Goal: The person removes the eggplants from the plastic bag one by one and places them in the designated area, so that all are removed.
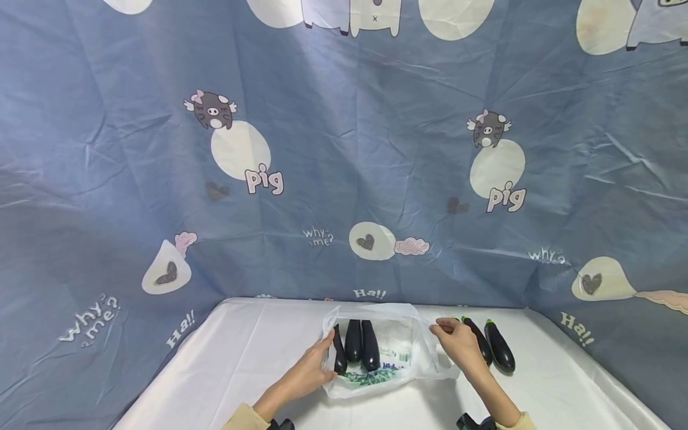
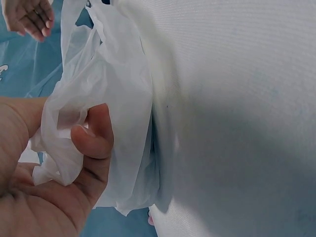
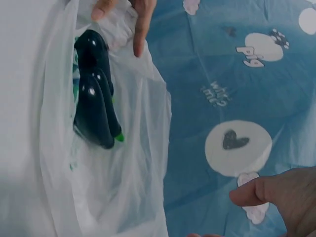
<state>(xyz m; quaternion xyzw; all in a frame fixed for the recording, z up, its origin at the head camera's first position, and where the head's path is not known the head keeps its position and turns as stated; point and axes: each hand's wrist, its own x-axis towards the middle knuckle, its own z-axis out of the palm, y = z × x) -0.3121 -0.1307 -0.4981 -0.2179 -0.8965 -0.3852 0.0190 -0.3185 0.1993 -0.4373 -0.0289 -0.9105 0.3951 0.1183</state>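
A white plastic bag (image 1: 424, 352) lies on its side with its mouth spread open, and three dark eggplants (image 1: 369, 346) sit inside toward its left. My left hand (image 1: 310, 369) grips the bag's left edge; in the left wrist view its thumb and fingers (image 2: 94, 140) curl round the crumpled plastic. By the bag's right edge hovers my right hand (image 1: 457, 341), fingers loosely bent; the left wrist view shows that hand (image 2: 30, 19) apart from the plastic. Beyond it lie more eggplants (image 1: 500, 347) with green stem ends, one mostly hidden behind the hand.
A white cloth (image 1: 258, 340) covers the table. Blue printed fabric (image 1: 344, 149) hangs at the back and both sides. Green print (image 1: 371, 376) shows on the bag's lower part.
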